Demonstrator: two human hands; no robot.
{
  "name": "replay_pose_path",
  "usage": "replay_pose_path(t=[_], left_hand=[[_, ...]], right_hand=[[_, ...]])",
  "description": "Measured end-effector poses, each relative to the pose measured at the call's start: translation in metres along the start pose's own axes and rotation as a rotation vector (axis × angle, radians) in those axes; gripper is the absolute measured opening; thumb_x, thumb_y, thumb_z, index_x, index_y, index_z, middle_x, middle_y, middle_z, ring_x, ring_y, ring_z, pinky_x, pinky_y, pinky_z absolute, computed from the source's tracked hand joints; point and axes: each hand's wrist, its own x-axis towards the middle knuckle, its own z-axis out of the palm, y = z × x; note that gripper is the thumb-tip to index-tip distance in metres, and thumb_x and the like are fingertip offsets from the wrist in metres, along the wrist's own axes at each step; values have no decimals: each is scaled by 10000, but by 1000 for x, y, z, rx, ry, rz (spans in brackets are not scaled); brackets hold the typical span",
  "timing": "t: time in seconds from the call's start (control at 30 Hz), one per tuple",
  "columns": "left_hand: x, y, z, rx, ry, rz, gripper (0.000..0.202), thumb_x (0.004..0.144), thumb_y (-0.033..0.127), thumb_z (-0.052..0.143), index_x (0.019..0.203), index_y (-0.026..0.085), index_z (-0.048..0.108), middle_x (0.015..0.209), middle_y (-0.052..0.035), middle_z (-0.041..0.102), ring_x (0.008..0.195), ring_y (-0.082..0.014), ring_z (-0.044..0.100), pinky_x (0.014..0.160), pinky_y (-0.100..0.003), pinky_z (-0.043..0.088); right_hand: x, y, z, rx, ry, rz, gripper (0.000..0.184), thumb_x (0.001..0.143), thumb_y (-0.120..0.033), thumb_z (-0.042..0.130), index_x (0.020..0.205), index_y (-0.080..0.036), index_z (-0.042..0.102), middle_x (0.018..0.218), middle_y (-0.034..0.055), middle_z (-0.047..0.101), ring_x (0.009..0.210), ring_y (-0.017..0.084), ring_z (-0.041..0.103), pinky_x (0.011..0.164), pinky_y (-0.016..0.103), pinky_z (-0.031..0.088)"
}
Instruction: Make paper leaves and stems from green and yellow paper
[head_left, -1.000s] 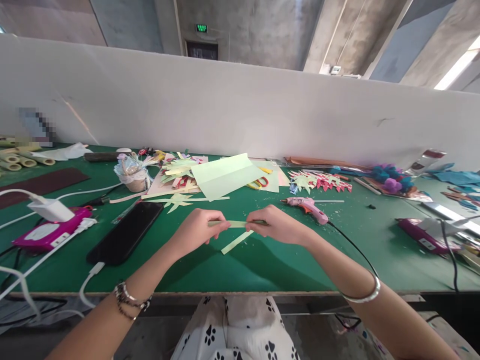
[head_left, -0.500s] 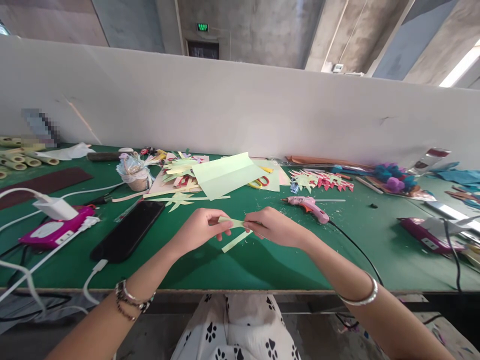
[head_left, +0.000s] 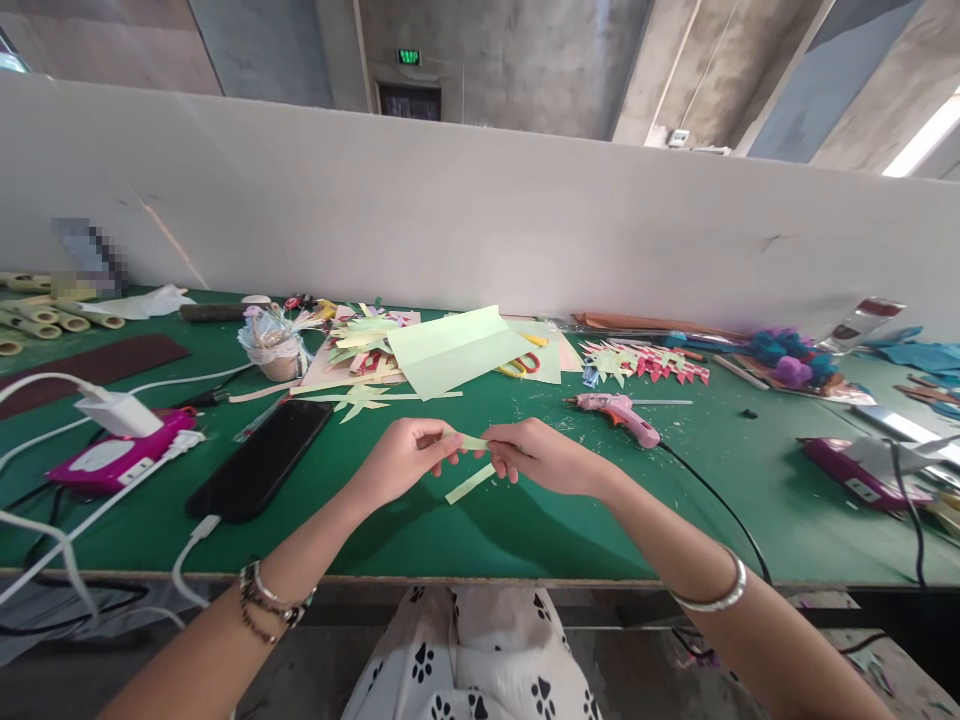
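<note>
Between my two hands a short pale green paper strip (head_left: 473,443) is stretched level above the table. My left hand (head_left: 411,455) pinches its left end with thumb and fingers. At the other end my right hand (head_left: 541,455) grips it, the fingertips partly hiding the paper. Just below, another pale green strip (head_left: 470,484) slants on the green tabletop, its upper end close under my right fingers. Beyond my hands lies a creased light green paper sheet (head_left: 457,350), with scissors (head_left: 523,365) having red and yellow handles at its right edge.
A pink glue gun (head_left: 619,415) with a black cord lies right of my hands. On the left are a black phone (head_left: 259,462), a magenta power strip (head_left: 124,452) and white cables. Paper scraps (head_left: 364,345) are heaped behind. A white partition (head_left: 480,220) closes the far side.
The held strip has turned and looks narrower, with my left fingers shifted slightly along it. Both hands keep their pinch. The view has moved very slightly.
</note>
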Motion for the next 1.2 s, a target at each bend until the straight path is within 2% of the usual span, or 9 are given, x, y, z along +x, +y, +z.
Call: replay_pose_path(t=[0.2, 0.33, 0.47, 0.6, 0.73, 0.87, 1.0, 1.1, 1.2], left_hand=[[0, 0, 6, 122, 127, 35, 356, 781, 482, 529, 632, 164, 583, 526, 16, 525, 499, -104, 468, 487, -207, 349], [1, 3, 8, 115, 138, 65, 347, 780, 481, 527, 659, 168, 618, 570, 0, 583, 519, -112, 500, 502, -206, 385], [-1, 3, 4, 5, 111, 50, 316, 790, 456, 515, 774, 187, 679, 734, -26, 682, 538, -115, 548, 534, -210, 450], [-3, 0, 1, -27, 121, 33, 294, 784, 438, 528, 776, 194, 692, 711, -18, 696, 525, -114, 565, 531, -205, 468], [-3, -1, 0, -19, 171, 38, 267, 775, 420, 550, 773, 191, 688, 708, -14, 696, 516, -109, 573, 534, -199, 476], [-3, 0, -2, -19, 217, 44, 261, 766, 414, 561, 774, 185, 687, 706, -19, 693, 511, -110, 572, 527, -202, 481], [-3, -1, -3, -22, 230, 35, 247, 766, 401, 569, 771, 184, 687, 710, -20, 692, 513, -103, 567, 524, -193, 477], [-4, -2, -3, -20, 226, 33, 238, 767, 391, 571, 777, 185, 689, 714, -21, 693, 516, -103, 565, 522, -193, 474], [-4, -2, -4, -13, 230, 39, 233, 765, 386, 572, 778, 185, 688, 709, -19, 692, 517, -102, 563, 520, -192, 470]], right_hand=[[5, -3, 4, -80, 75, 3, 185, 859, -307, 429, 926, -178, 543, 698, -1, 554, 571, 96, 464, 516, 207, 341], [9, -1, 8, -66, 125, -18, 217, 880, -278, 381, 808, -166, 553, 579, -33, 456, 498, 76, 367, 468, 197, 285], [10, 2, 6, -45, 89, -25, 250, 889, -224, 340, 844, -160, 577, 566, -32, 465, 483, 73, 381, 468, 194, 292], [9, 1, 4, -39, 53, -36, 252, 894, -237, 337, 800, -162, 559, 567, -28, 484, 494, 73, 412, 492, 189, 322], [6, -1, 0, -35, 15, 27, 162, 848, -302, 449, 817, -171, 540, 604, -31, 510, 478, 72, 450, 476, 189, 342], [2, -2, -7, -73, -1, 60, 145, 837, -248, 431, 883, -170, 545, 642, -22, 530, 508, 78, 466, 496, 194, 351], [-3, -3, -12, -176, -21, 47, 253, 821, -195, 415, 1041, -164, 536, 648, -29, 509, 504, 78, 403, 482, 203, 305], [-4, -4, -12, -175, -64, 67, 389, 806, -245, 474, 1185, -161, 456, 606, -51, 476, 483, 82, 393, 467, 207, 293], [-5, -4, -10, -186, -76, 68, 369, 782, -284, 527, 1131, -169, 491, 573, -60, 462, 471, 81, 389, 455, 205, 281]])
